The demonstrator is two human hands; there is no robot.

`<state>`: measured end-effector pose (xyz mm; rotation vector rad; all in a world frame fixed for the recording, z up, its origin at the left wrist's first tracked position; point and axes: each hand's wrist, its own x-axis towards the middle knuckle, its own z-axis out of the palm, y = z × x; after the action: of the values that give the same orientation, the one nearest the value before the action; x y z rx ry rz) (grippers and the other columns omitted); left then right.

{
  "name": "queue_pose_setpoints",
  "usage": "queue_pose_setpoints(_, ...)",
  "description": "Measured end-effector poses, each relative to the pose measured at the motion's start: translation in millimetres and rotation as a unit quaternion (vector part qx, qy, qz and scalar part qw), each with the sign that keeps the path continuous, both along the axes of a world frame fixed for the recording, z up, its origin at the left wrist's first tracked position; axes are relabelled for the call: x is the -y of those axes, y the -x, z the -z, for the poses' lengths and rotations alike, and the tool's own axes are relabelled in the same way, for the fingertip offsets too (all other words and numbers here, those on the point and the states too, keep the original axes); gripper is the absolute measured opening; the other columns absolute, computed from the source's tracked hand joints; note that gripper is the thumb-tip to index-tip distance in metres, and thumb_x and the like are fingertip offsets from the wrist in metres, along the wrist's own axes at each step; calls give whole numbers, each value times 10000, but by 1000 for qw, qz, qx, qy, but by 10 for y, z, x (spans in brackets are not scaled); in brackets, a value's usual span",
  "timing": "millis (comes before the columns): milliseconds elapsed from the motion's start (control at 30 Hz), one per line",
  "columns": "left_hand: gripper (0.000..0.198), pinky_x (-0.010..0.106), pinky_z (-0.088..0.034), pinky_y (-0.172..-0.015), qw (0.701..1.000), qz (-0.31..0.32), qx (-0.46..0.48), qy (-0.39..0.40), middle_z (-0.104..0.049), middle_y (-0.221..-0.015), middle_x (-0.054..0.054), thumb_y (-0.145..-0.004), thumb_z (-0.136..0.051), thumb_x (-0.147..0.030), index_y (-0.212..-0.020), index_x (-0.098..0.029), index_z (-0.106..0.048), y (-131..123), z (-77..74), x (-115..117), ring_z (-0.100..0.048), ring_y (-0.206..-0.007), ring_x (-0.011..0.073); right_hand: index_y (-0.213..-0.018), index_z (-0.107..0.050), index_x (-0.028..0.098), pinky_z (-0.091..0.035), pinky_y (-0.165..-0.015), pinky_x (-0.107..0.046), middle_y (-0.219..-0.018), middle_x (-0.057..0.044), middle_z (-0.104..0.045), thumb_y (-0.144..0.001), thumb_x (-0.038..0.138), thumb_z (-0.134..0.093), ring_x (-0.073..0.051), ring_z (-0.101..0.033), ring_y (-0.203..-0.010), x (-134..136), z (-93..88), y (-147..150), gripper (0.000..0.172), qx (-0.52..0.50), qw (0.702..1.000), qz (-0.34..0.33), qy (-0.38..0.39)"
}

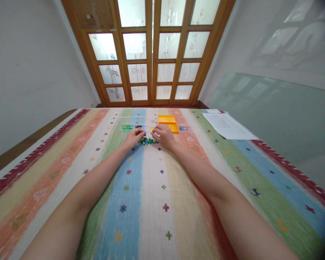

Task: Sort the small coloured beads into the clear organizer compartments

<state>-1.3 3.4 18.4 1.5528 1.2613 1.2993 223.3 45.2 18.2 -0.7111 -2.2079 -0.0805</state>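
My left hand (134, 139) is just left of a pile of small mixed-colour pieces (147, 141), its thumb and fingers pinched together. Whatever is between those fingertips is too small to name. On the other side, my right hand (164, 136) reaches over the pile's right edge with fingers bent and closed, and what it grips I cannot make out. Behind the hands stand clear boxes with green pieces (127, 128), dark red-brown pieces (138, 126) and blue pieces (183, 129). An orange box (167, 119) lies with its lid open behind my right hand, which partly covers it.
A striped cloth (154, 202) covers the table. White paper sheets (227, 126) lie at the back right. A glass panel (276, 119) leans on the right wall, and wooden doors with glass panes (152, 54) stand beyond the table's far edge.
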Motion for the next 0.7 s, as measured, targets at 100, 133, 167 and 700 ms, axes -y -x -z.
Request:
queue_pose_setpoints(100, 237, 279, -490, -697, 1000, 2, 16, -5, -686, -777, 18, -820, -755, -418, -845, -192, -687, -72, -2, 26, -606, -742, 161, -948, -737, 228, -423, -878, -367, -968, -73, -661, -1039, 369, -642, -239, -581, -954, 58, 2, 65, 193, -15, 999, -26, 19)
queue_pose_setpoints(133, 239, 278, -491, -693, 1000, 2, 20, -5, -684, -775, 17, -818, -762, -416, -846, -191, -686, -87, -1, 34, -606, -746, 162, -959, -740, 229, -426, -874, -363, -974, -72, -661, -1035, 373, -652, -237, -582, -956, 59, 8, 71, 185, -23, 999, -31, 28)
queue_pose_setpoints(167, 239, 278, -492, -692, 1000, 3, 23, -5, -682, -775, 16, -818, -766, -413, -848, -190, -685, -97, 2, 40, -607, -749, 163, -966, -742, 230, -428, -871, -358, -978, -71, -659, -1034, 376, -657, -235, -584, -957, 55, 15, 73, 181, -30, 998, -36, 36)
queue_pose_setpoints(700, 141, 321, -513, -780, 988, -19, -147, -38, -711, -874, 39, -881, -614, -317, -922, -201, -683, 47, 101, -23, -639, -823, 200, -864, -685, 217, -436, -850, -356, -951, -86, -668, -1023, 302, -585, -243, -587, -922, -221, -16, -251, 207, -56, 992, 94, 64)
